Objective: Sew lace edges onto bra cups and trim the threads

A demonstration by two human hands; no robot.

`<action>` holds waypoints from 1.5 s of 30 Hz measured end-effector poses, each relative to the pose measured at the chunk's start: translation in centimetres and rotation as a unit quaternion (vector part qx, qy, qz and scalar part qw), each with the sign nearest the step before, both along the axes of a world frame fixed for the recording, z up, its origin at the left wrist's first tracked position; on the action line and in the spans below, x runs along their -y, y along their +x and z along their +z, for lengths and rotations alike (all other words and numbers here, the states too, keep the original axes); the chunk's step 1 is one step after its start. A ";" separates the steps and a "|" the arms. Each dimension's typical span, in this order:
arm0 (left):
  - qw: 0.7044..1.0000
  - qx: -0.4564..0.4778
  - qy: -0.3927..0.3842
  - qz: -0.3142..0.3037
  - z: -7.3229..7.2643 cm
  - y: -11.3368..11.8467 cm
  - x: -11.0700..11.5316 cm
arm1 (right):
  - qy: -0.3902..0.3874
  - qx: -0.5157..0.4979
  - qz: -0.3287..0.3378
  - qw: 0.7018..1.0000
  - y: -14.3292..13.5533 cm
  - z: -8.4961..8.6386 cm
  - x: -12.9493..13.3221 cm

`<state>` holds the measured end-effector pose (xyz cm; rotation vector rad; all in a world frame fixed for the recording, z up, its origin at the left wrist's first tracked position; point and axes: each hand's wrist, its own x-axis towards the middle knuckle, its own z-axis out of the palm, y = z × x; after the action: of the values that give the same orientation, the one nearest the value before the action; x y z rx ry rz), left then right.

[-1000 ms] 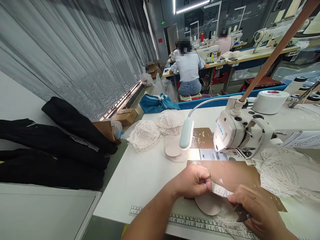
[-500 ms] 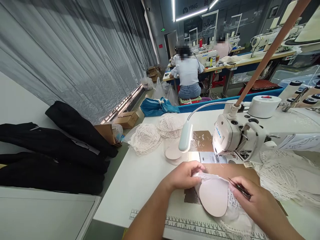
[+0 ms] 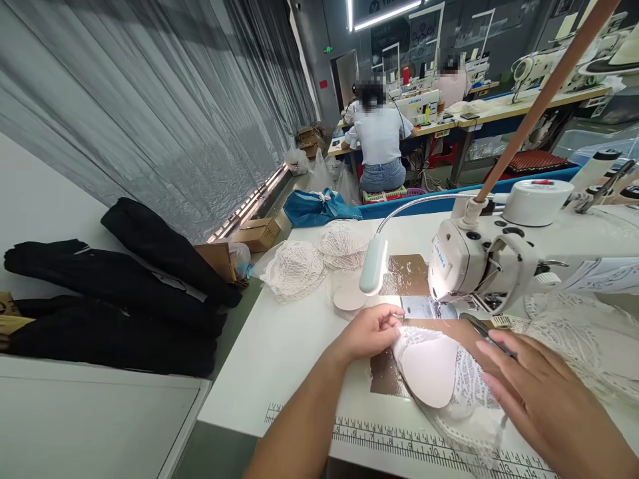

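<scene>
My left hand (image 3: 372,332) is closed, pinching the upper left edge of a white lace bra piece (image 3: 474,379). A smooth pale foam cup (image 3: 430,369) lies on the lace, its rounded end toward me. My right hand (image 3: 544,386) holds dark tweezers (image 3: 492,336) by the thumb and index finger, their tips pointing up and left toward the needle area. Its other fingers are stretched out over the right side of the lace. Just beyond both hands stands the white sewing machine (image 3: 456,259), its needle plate (image 3: 419,308) lit by a lamp (image 3: 373,266).
Lace cups (image 3: 294,269) are piled at the table's back left, beside a pale cup in clear plastic (image 3: 348,297). More lace pieces (image 3: 574,339) lie right. A printed ruler (image 3: 399,439) runs along the front edge. A person (image 3: 382,143) sits at another machine ahead.
My right hand has moved up and right off the lace with the tweezers, its fingers straightening. My left hand keeps its pinch on the lace. The view has shifted slightly.
</scene>
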<state>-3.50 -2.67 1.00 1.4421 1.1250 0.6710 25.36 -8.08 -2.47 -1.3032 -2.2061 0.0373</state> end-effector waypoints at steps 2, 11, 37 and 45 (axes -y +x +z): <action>0.998 -0.022 0.031 0.040 0.9 0.3 0.4 | -0.012 -0.011 0.077 0.997 -1.2 0.4 1.0; 0.988 -0.131 -0.078 0.027 3.2 -0.1 4.6 | -0.083 -0.047 0.204 0.974 -5.2 0.4 0.2; 0.990 -0.039 -0.117 0.063 0.0 -0.7 8.0 | -0.029 0.077 0.274 0.958 -5.3 0.0 1.4; 0.981 -0.160 0.006 0.106 2.4 -1.4 8.1 | 0.015 0.068 0.270 0.960 -5.2 -0.1 1.9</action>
<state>-4.85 -10.75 3.36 1.4870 1.5435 0.6052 20.16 -9.99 -2.58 -0.6679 -2.6082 0.1234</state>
